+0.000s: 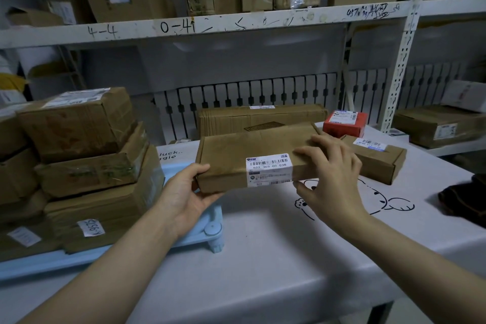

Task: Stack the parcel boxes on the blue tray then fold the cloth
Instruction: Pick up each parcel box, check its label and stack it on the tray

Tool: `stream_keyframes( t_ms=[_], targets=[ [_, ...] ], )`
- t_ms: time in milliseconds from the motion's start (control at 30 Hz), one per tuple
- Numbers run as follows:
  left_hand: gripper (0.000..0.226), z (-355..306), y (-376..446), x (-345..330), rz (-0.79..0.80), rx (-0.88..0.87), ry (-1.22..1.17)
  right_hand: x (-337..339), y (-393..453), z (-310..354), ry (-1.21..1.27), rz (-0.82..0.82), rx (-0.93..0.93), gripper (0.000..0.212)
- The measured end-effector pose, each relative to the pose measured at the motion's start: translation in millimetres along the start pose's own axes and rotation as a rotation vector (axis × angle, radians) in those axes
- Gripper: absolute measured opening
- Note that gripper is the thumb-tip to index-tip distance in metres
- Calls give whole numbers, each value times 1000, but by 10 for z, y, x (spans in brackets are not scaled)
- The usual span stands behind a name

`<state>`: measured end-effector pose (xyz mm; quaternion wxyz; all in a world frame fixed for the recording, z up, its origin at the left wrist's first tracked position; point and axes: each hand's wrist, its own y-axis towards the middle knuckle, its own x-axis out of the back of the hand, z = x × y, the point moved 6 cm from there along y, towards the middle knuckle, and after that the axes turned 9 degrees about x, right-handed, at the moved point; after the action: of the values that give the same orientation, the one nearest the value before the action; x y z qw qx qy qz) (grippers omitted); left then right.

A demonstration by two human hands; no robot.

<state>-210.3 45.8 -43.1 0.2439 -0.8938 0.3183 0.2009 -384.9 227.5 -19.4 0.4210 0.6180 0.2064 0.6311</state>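
Head view. A flat brown box (252, 158) with a white barcode label is held above the surface (263, 258), between the two hands. The left hand (189, 192) is curled round the box's near-left corner, thumb on top and fingers beneath. The right hand (328, 179) is clamped on the near-right part, fingers spread over the top and thumb against the front edge.

A blue tray (207, 231) sits at the left of the surface; a stack of brown boxes (86, 155) is piled on it. Behind the held box a long brown box (263, 116) is seen, a small red box (344, 122) to its right. A small brown box (378, 159) lies just right of the right hand. A dark cloth (465, 200) lies at the far right edge. Shelves (236, 23) with more cartons stand behind.
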Motion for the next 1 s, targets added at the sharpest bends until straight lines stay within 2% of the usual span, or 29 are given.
stream_keyframes(
  t_ms=[67, 167, 233, 333, 400, 467, 500, 600, 800, 1000],
  targets=[
    [27, -23, -24, 1, -29, -14, 9, 20, 9, 15, 22, -31, 20, 48],
    [59, -57, -21, -26, -3, -20, 30, 24, 36, 32, 98, -46, 15, 36],
    [76, -46, -19, -36, -14, 2, 97, 3, 48, 26, 305, -3, -103, 35],
    [88, 56, -32, -60, -37, 46, 204, -48, 18, 39, 681, 47, -402, 24],
    [67, 145, -28, -104, 4, 69, 210, -114, -14, 57, 823, 72, -551, 23],
    [37, 198, -29, -167, 44, 61, 194, -171, -40, 67, 882, 127, -657, 34],
    [31, 209, -20, -181, 45, 55, 179, -193, -52, 80, 906, 163, -700, 38],
    [23, 174, -6, -217, 51, 25, 153, -214, -87, 128, 1021, 237, -799, 37],
    [13, 5, -57, -223, -1, -38, 215, -154, -74, 226, 1067, 309, -812, 32],
    [9, -187, -184, -297, -23, -78, 211, -116, 29, 373, 1217, 235, -821, 22]
  ],
)
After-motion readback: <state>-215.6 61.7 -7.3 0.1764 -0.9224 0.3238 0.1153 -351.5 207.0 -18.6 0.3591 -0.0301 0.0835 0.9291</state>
